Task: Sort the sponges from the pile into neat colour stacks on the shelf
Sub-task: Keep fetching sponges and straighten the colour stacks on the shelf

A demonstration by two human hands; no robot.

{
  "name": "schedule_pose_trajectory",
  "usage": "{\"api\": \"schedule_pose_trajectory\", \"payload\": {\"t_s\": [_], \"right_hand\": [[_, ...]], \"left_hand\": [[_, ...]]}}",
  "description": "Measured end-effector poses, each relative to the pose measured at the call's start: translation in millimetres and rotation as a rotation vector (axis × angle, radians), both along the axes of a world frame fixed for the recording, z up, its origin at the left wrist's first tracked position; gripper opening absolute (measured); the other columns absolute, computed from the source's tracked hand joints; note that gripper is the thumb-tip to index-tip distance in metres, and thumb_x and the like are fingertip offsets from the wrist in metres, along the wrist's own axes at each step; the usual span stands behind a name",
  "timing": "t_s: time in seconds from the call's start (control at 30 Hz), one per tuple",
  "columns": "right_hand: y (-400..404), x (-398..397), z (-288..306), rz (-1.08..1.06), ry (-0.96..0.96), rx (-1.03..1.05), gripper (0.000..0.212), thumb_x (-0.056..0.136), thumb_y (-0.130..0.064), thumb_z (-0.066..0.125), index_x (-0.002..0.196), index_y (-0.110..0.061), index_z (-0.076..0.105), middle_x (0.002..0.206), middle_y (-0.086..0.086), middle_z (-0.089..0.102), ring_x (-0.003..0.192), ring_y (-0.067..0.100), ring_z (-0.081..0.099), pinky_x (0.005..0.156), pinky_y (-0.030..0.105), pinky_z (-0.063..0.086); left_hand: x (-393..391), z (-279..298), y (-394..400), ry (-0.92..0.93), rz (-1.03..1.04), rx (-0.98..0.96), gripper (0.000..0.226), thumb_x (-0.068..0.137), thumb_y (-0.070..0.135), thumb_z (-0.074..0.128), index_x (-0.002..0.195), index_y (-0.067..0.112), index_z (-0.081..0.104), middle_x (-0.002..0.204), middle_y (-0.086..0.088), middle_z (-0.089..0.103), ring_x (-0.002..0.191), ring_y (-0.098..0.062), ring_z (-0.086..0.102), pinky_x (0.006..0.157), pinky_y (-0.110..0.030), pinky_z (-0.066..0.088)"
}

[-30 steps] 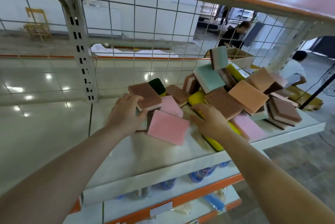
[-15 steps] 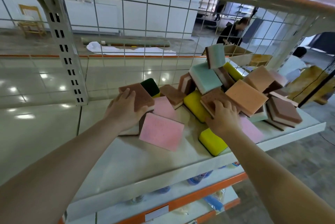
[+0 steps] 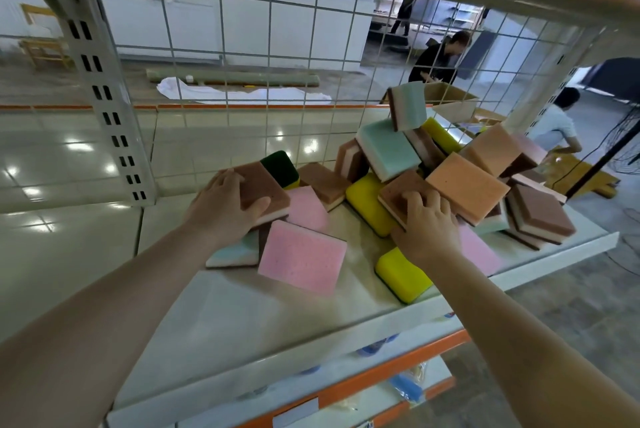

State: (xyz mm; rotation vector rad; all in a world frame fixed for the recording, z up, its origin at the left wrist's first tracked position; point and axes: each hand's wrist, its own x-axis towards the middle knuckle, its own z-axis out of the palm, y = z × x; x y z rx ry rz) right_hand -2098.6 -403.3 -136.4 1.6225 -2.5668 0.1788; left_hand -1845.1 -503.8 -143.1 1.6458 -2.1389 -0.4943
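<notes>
Both hands stay put: left hand (image 3: 227, 211) clasping brown sponge (image 3: 264, 192), right hand (image 3: 429, 226) spread on another (image 3: 401, 193).

Both arms outstretched; left hand (image 3: 225, 211), right hand (image 3: 427, 228) palm-down (fingers curled)

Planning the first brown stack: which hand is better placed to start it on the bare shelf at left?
Left. The left hand grips a brown sponge beside the bare shelf; the right hand is in the pile.
</notes>
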Motion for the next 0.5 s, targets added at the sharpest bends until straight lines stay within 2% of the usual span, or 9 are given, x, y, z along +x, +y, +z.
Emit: {"api": "schedule_pose_trajectory", "payload": {"t_s": [0.2, 0.37, 0.5], "right_hand": [[-11, -1, 5, 0.092, 0.056, -0.02, 0.059, 0.088, -0.028, 0.058, 0.139, -0.016, 0.03, 0.144, 0.006, 0.027, 0.133, 0.026, 0.027, 0.11, 0.035, 0.025], [-24, -2, 9, 0.082, 0.092, 0.03, 0.067, 0.091, -0.034, 0.055, 0.144, -0.009, 0.022, 0.149, 0.012, 0.021, 0.139, 0.029, 0.019, 0.114, 0.036, 0.017], [-33, -3, 9, 0.064, 0.098, 0.049, 0.069, 0.093, -0.037, 0.051, 0.145, -0.006, 0.019, 0.151, 0.015, 0.017, 0.142, 0.031, 0.012, 0.115, 0.037, 0.014]], "left_hand": [[2, -1, -6, -0.035, -0.034, -0.03, 0.065, 0.088, 0.048, 0.053, 0.138, 0.009, 0.038, 0.14, -0.012, 0.039, 0.128, -0.027, 0.037, 0.106, -0.039, 0.033], [3, -2, -17, -0.088, -0.051, -0.005, 0.081, 0.081, 0.061, 0.053, 0.142, 0.012, 0.033, 0.143, -0.011, 0.033, 0.13, -0.028, 0.034, 0.108, -0.04, 0.031], [1, -2, -24, -0.134, -0.042, 0.051, 0.095, 0.074, 0.071, 0.052, 0.146, 0.015, 0.026, 0.152, -0.013, 0.019, 0.14, -0.03, 0.019, 0.113, -0.042, 0.021]]}}
